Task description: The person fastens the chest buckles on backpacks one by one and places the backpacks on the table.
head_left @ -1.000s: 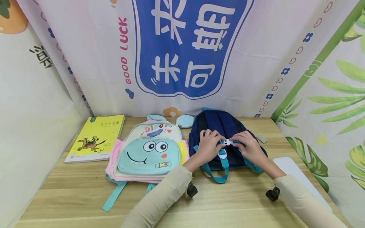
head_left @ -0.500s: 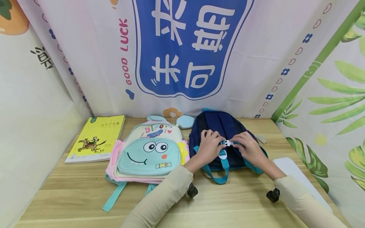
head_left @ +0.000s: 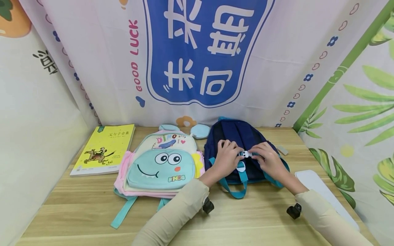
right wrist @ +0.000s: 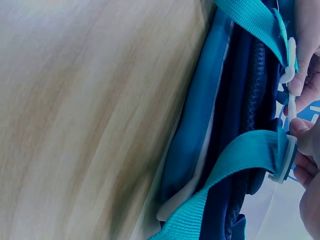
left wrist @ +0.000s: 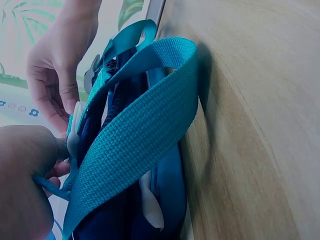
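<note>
A dark navy backpack point(head_left: 237, 131) with teal straps lies on the table, strap side up. Across its middle is a white side-release buckle point(head_left: 245, 154). My left hand point(head_left: 226, 157) pinches the buckle's left end. Its right end is pinched between the thumb and fingers of my right hand point(head_left: 269, 160). The two buckle halves appear joined, though fingers cover their outer ends. A white strap adjuster point(head_left: 240, 166) sits just below on a teal strap point(head_left: 243, 177). In the left wrist view, a looped teal webbing strap point(left wrist: 135, 130) partly blocks the hands' work.
Left of the navy backpack lies a pink and mint dinosaur backpack point(head_left: 163, 167), with a small light-blue round piece point(head_left: 200, 131) by its top. A yellow book point(head_left: 104, 148) is at the far left. At right are a white flat board point(head_left: 323, 196) and a small grey block point(head_left: 282, 150).
</note>
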### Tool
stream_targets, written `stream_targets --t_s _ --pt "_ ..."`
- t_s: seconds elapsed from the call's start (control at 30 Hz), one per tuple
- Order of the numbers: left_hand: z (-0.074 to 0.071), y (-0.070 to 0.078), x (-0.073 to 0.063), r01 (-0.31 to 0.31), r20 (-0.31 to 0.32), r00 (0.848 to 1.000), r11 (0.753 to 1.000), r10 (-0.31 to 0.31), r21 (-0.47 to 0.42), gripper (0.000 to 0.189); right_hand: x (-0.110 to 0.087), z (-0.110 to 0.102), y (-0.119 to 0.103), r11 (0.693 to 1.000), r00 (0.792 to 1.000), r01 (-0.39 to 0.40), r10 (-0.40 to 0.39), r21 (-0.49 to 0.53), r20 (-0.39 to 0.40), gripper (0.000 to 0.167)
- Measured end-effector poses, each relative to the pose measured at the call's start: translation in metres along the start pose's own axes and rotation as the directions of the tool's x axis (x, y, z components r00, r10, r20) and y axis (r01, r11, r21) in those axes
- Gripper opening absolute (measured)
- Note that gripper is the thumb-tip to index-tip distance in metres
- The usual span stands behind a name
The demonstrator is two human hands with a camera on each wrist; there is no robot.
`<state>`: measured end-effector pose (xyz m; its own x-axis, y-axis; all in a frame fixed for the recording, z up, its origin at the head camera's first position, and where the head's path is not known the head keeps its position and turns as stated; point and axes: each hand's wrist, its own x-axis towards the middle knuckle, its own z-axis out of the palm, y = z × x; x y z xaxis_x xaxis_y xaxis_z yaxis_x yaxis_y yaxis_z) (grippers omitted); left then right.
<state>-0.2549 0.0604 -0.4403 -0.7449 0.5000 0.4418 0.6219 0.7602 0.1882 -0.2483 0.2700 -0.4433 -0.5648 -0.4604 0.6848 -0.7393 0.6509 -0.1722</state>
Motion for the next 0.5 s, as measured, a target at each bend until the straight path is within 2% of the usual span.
stream_targets --t_s 0.3,0.5 --pt "0.0006 0.0001 0.0 -0.007 -0.017 1.0 1.0 0.007 -0.005 0.025 0.0004 0.0 -0.0017 1.0 1.0 -0.013 0.013 0.007 0.002 0.034" --pt "0.0 0.0004 0.0003 -0.004 -0.002 1.0 1.0 0.004 -0.03 0.025 0.0001 0.0005 -0.0019 1.0 1.0 -0.026 0.026 0.014 0.003 0.034"
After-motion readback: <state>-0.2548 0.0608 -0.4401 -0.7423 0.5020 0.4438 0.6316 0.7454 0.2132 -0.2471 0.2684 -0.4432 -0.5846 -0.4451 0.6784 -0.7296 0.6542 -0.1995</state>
